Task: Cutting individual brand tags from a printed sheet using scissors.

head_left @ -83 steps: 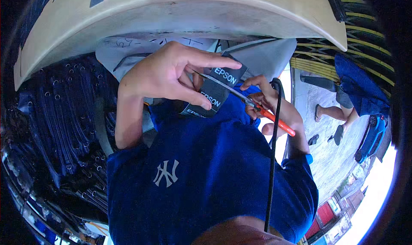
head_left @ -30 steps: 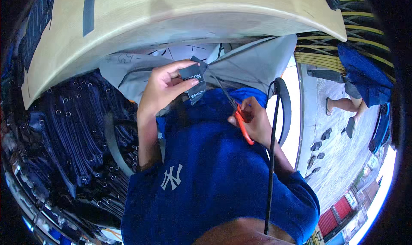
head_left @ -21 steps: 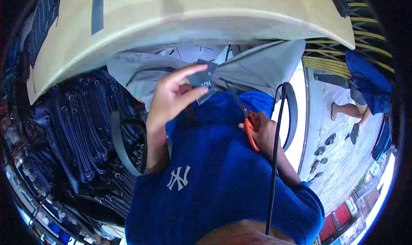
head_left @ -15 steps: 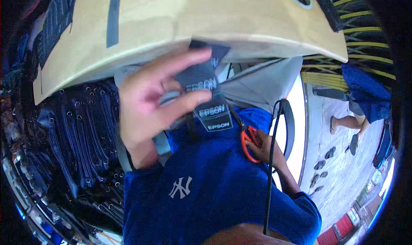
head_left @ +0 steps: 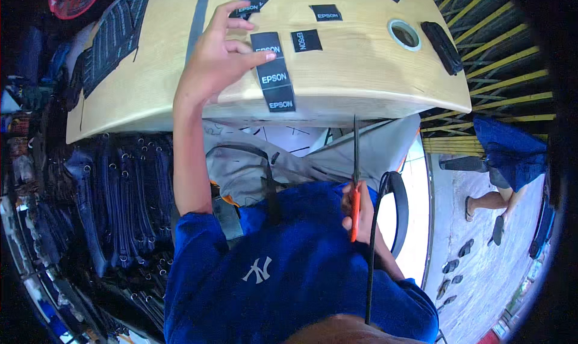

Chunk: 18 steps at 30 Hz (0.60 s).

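My left hand [head_left: 220, 64] is raised at the near edge of a pale wooden table [head_left: 373, 67]. Its thumb lies over a black label strip [head_left: 274, 78] with pale lettering, and one finger seems to pass behind it; the other fingers are spread. The strip's lower end reaches over the table's edge. By its fingertips lie several loose black labels [head_left: 256, 4], with more single labels [head_left: 307, 40] further right. My right hand [head_left: 361, 211], low in front of my body, grips orange-handled scissors [head_left: 356, 157], blades pointing away from me and looking closed.
Dark straps with metal rings [head_left: 123, 199] hang at the left. The tabletop has a round ringed hole [head_left: 404, 34], a dark pouch-like item [head_left: 442, 48] and dark printed sheets [head_left: 117, 43]. A black cord [head_left: 374, 241] runs beside my right arm. Another person's leg [head_left: 487, 204] shows at right.
My left hand and the label strip have moved away from me, toward the tabletop. The scissors have turned to point straight away. My view has tilted, showing more of the table and labels.
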Each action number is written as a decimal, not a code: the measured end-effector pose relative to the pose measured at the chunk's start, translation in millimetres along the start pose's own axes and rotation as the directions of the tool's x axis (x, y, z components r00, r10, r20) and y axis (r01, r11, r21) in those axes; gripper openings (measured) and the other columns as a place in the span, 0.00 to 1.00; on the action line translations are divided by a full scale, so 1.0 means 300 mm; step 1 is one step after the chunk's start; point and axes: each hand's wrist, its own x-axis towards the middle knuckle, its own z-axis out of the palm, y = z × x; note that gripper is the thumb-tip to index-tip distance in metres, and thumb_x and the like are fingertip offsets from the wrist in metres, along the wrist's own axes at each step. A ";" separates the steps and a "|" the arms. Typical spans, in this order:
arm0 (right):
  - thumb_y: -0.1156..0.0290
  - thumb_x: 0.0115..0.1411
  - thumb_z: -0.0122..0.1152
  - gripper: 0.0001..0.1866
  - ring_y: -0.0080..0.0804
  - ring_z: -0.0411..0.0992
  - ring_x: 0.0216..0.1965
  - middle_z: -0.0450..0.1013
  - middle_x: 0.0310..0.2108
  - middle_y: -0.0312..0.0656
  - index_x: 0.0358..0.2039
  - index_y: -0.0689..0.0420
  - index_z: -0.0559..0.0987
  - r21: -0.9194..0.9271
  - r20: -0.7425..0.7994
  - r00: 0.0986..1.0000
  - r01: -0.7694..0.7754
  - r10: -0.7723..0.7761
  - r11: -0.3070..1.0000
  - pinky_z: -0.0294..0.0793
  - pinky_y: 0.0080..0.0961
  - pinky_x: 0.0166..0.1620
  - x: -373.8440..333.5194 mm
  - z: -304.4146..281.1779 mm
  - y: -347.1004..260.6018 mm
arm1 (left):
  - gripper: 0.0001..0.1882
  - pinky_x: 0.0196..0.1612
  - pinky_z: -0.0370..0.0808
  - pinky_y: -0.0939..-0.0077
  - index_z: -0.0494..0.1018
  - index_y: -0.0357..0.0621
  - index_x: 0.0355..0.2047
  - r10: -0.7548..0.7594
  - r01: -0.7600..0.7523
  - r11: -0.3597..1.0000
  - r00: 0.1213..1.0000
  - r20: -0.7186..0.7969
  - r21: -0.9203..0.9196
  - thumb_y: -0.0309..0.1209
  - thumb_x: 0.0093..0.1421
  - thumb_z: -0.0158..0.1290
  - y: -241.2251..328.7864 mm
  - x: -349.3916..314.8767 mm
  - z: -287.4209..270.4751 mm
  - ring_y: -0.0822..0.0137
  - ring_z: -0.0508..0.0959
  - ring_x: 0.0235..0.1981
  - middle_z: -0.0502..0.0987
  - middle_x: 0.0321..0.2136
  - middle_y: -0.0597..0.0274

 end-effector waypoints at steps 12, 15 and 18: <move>0.60 0.43 0.75 0.34 0.14 0.61 0.27 0.61 0.26 0.29 0.44 0.62 0.64 0.306 -0.108 0.912 0.408 -0.395 0.860 0.62 0.15 0.32 0.229 0.173 -0.267 | 0.22 0.29 0.73 0.87 0.62 0.40 0.36 -0.045 0.279 0.840 0.891 0.452 -0.466 0.13 0.46 0.61 0.041 -0.301 0.109 0.78 0.76 0.27 0.72 0.28 0.65; 0.80 0.51 0.64 0.17 0.15 0.67 0.35 0.67 0.33 0.32 0.40 0.61 0.67 0.311 -0.132 0.913 0.408 -0.386 0.859 0.68 0.16 0.40 0.239 0.198 -0.325 | 0.20 0.28 0.72 0.87 0.61 0.40 0.34 -0.014 0.227 0.807 0.930 0.367 -0.546 0.15 0.48 0.61 0.010 -0.343 0.134 0.77 0.76 0.28 0.71 0.27 0.64; 0.87 0.52 0.57 0.13 0.11 0.64 0.31 0.65 0.30 0.30 0.35 0.59 0.68 0.218 -0.209 0.887 0.453 -0.412 0.865 0.65 0.10 0.35 0.237 0.213 -0.331 | 0.21 0.32 0.75 0.83 0.60 0.39 0.38 -0.058 0.218 0.761 0.961 0.271 -0.610 0.14 0.48 0.59 -0.002 -0.359 0.157 0.74 0.76 0.32 0.70 0.38 0.58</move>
